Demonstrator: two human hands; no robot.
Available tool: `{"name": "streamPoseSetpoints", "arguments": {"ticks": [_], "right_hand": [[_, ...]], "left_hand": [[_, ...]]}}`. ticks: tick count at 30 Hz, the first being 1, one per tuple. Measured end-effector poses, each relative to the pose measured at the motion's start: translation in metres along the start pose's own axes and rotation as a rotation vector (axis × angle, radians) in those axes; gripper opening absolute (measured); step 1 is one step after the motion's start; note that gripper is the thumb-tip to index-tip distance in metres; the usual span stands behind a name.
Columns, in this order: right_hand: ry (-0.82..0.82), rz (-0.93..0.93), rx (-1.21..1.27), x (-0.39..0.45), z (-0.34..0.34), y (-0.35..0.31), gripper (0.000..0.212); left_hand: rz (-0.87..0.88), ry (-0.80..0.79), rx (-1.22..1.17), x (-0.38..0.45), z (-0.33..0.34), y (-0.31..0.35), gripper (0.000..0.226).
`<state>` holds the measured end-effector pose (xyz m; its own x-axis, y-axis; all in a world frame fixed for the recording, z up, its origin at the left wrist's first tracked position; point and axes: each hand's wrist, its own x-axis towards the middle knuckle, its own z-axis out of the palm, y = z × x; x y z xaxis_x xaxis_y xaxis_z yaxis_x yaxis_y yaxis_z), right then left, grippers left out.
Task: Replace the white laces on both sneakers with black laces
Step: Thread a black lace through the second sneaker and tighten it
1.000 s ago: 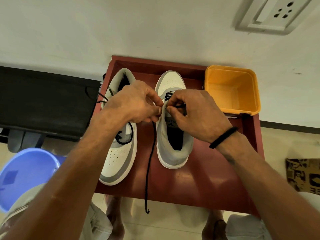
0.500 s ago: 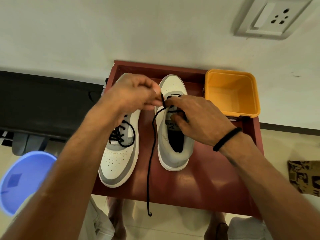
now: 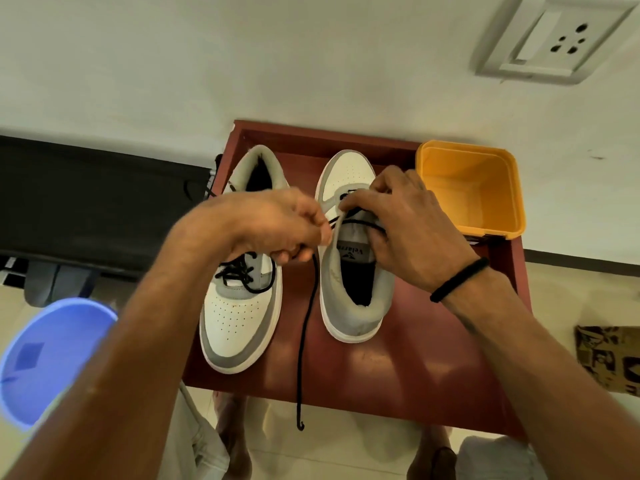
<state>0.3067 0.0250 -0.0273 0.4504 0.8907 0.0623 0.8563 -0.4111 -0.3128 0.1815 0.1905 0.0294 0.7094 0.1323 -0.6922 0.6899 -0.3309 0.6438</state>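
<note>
Two white and grey sneakers stand on a small red table [image 3: 398,368]. The left sneaker [image 3: 239,323] points toward me and carries a tied black lace. The right sneaker [image 3: 353,296] points away, heel near me. My left hand [image 3: 277,226] pinches a black lace [image 3: 306,327] beside the right sneaker's eyelets; its loose end hangs past the table's front edge. My right hand [image 3: 405,226] grips the tongue and upper of the right sneaker, fingers over the eyelets. No white lace is visible.
An orange plastic tub [image 3: 474,188] sits at the table's back right corner. A blue bucket [image 3: 45,358] stands on the floor at the left, a black object [image 3: 86,202] beyond it. A wall socket [image 3: 554,39] is above. My feet show under the table's front edge.
My left hand has drawn the lace from high over the left sneaker back down beside the right sneaker's eyelets. My right hand has stayed on the tongue. The view shifted slightly.
</note>
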Motion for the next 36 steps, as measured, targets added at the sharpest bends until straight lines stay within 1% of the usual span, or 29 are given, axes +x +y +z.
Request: {"name": "streamPoseSetpoints", "arguments": {"ticks": [2,4,7,10,12,14,15,17,19,21,23,24,25,27,29,30,32,36], "right_hand": [[0.031,0.046,0.026,0.000,-0.001,0.004,0.047],[0.044,0.108,0.081,0.000,-0.001,0.008,0.044],[0.077,0.203,0.102,0.000,0.001,0.008,0.037],[0.122,0.279,0.096,0.000,-0.001,0.005,0.032],[0.115,0.317,0.125,0.000,-0.005,0.006,0.030],[0.082,0.342,0.135,-0.001,-0.008,0.006,0.027],[0.070,0.347,0.134,0.000,-0.008,0.006,0.026],[0.058,0.351,0.133,0.000,-0.008,0.006,0.021],[0.050,0.351,0.130,0.000,-0.008,0.005,0.018],[0.041,0.357,0.130,0.001,-0.008,0.005,0.017],[0.034,0.368,0.145,0.000,-0.009,0.006,0.018],[0.033,0.375,0.155,0.001,-0.009,0.006,0.019],[0.034,0.385,0.164,0.001,-0.009,0.006,0.020],[0.044,0.406,0.178,0.000,-0.008,0.006,0.018],[0.055,0.421,0.182,0.000,-0.008,0.005,0.017],[0.057,0.424,0.183,0.000,-0.008,0.005,0.016],[0.053,0.427,0.177,0.000,-0.009,0.004,0.015],[0.046,0.435,0.164,0.000,-0.011,0.003,0.015]], "left_hand": [[-0.124,-0.053,0.063,0.003,0.005,-0.001,0.010],[-0.182,-0.124,0.071,0.004,0.005,-0.003,0.011],[-0.307,-0.199,0.172,0.002,0.007,-0.006,0.012],[-0.455,-0.218,0.346,0.005,0.017,-0.006,0.014],[-0.472,-0.197,0.405,0.011,0.024,-0.006,0.026],[-0.444,-0.109,0.346,0.016,0.025,-0.007,0.041],[-0.403,-0.031,0.326,0.017,0.025,-0.006,0.043],[-0.282,0.168,0.360,0.016,0.025,-0.003,0.037],[-0.135,0.368,0.386,0.015,0.024,0.000,0.025],[-0.011,0.459,0.418,0.017,0.026,0.002,0.016],[0.061,0.472,0.465,0.019,0.027,0.003,0.010],[0.068,0.448,0.483,0.019,0.026,0.003,0.010],[0.056,0.395,0.503,0.017,0.024,0.003,0.014],[-0.028,0.190,0.529,0.014,0.021,0.002,0.018],[-0.147,-0.027,0.489,0.014,0.022,0.000,0.010],[-0.185,-0.096,0.453,0.014,0.023,-0.001,0.008],[-0.194,-0.140,0.402,0.016,0.026,-0.001,0.008],[-0.150,-0.097,0.391,0.017,0.023,-0.002,0.007]]}}
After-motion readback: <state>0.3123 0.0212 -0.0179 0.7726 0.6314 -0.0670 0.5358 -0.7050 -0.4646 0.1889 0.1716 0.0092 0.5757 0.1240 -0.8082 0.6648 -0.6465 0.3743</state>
